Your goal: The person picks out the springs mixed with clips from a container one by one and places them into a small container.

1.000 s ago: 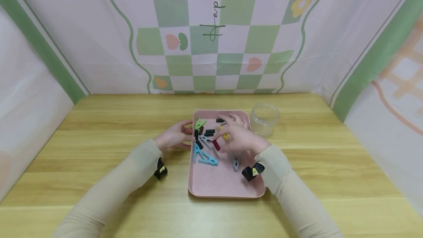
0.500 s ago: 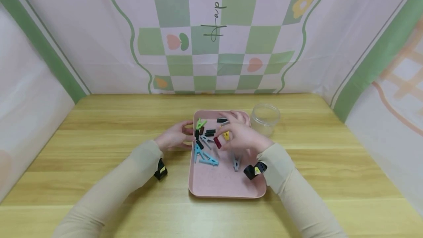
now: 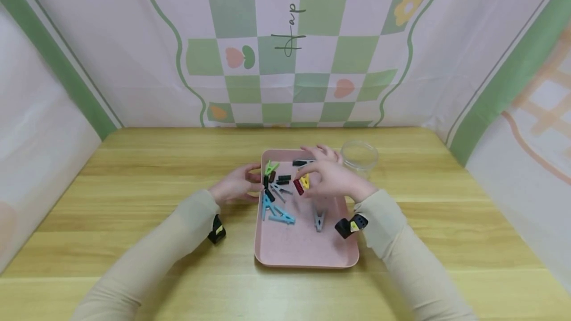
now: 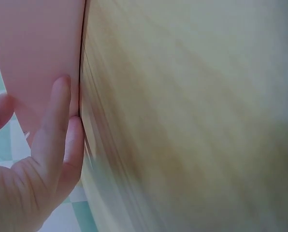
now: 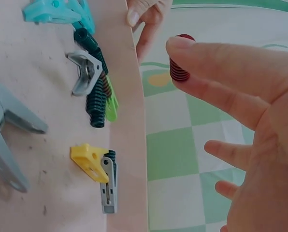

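Observation:
My right hand (image 3: 327, 180) pinches a dark red ribbed cylinder (image 3: 298, 187) between thumb and index finger, above the pink tray (image 3: 303, 251). The other fingers are spread apart. In the right wrist view the ribbed cylinder (image 5: 179, 72) shows clear of the tray. My left hand (image 3: 234, 184) holds the tray's left edge, thumb at the rim and fingers along the outer wall (image 4: 42, 58). Inside the tray lie a green clothespin (image 3: 270, 167), blue clothespins (image 3: 282, 215), a yellow clothespin (image 3: 305, 181), grey clothespins (image 3: 319, 221) and several black ribbed cylinders (image 3: 284, 178).
A clear round jar (image 3: 359, 155) stands just beyond the tray's right back corner, partly behind the right hand. The tray sits on a wooden table (image 3: 169, 162). A checkered cloth (image 3: 276, 53) hangs behind the table.
My right hand has moved right and slightly up with the dark red ribbed cylinder, toward the jar, uncovering more of the yellow clothespin. The left hand stays in place.

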Tool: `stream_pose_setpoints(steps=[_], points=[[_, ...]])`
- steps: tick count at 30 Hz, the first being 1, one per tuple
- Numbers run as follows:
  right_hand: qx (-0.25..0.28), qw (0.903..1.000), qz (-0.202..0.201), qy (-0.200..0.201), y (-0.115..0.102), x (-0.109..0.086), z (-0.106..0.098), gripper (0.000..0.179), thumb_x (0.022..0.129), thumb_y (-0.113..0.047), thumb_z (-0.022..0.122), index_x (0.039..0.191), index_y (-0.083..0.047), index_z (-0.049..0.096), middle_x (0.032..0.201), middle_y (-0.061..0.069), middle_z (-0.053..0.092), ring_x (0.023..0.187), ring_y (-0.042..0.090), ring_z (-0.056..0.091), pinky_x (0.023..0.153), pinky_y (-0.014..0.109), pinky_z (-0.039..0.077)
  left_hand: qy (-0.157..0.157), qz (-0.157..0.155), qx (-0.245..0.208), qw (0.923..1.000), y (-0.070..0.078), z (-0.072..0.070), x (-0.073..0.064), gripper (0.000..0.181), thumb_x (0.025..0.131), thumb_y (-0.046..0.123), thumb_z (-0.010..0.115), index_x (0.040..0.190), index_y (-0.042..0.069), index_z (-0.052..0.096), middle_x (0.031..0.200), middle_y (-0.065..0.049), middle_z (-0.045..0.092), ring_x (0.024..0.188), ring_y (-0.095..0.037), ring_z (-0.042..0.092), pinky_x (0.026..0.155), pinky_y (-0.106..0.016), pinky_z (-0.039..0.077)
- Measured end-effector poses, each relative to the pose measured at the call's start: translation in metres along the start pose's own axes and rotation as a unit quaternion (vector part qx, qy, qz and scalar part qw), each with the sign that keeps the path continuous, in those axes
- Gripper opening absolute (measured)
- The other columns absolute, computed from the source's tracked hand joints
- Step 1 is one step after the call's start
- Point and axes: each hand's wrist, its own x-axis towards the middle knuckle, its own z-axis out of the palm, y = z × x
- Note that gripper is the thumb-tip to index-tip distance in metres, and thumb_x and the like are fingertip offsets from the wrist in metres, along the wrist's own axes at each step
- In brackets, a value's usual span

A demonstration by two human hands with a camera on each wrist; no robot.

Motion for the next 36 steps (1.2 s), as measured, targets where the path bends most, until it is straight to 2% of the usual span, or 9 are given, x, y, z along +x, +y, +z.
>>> stream_pose_setpoints(steps=[9,21,30,36], points=[[-0.001,1.0000,0.001,0.008,0.004,-0.003,-0.012,0.033,0.072,-0.024,0.081,0.104,-0.023,0.073,0.156,0.014,0.022,0.139,0.049,0.005,0.106,0.072,0.001,-0.003,-0.004,-0.003,1.0000,0.000,0.000,0.000,0.069,0.093,-0.003,0.051,0.151,0.009,0.016,0.144,-0.025,0.036,0.124,-0.038,0.048,0.091,-0.045,0.054],[0.009,0.9998,0.005,0.015,0.011,-0.006,-0.022,0.033,0.073,-0.023,0.080,0.105,-0.022,0.073,0.157,0.013,0.018,0.140,0.047,0.003,0.107,0.071,-0.002,0.004,-0.005,0.001,1.0000,-0.001,0.000,0.000,0.070,0.093,-0.003,0.052,0.151,0.009,0.017,0.143,-0.025,0.037,0.123,-0.038,0.049,0.091,-0.045,0.054],[0.022,0.9967,0.014,0.077,0.017,-0.009,-0.023,0.036,0.074,-0.021,0.079,0.109,-0.013,0.071,0.157,0.015,0.014,0.140,0.045,-0.005,0.107,0.068,-0.011,0.001,0.002,0.002,1.0000,0.000,0.001,0.000,0.070,0.093,-0.003,0.052,0.151,0.007,0.015,0.143,-0.027,0.036,0.123,-0.039,0.049,0.091,-0.045,0.054],[0.025,0.9957,0.030,0.084,0.021,-0.010,-0.027,0.037,0.073,-0.022,0.080,0.108,-0.012,0.071,0.158,0.013,0.012,0.140,0.044,-0.007,0.107,0.068,-0.011,0.003,-0.001,-0.002,1.0000,0.000,0.001,0.000,0.070,0.093,-0.003,0.052,0.151,0.008,0.016,0.144,-0.025,0.037,0.122,-0.038,0.049,0.091,-0.045,0.054]])
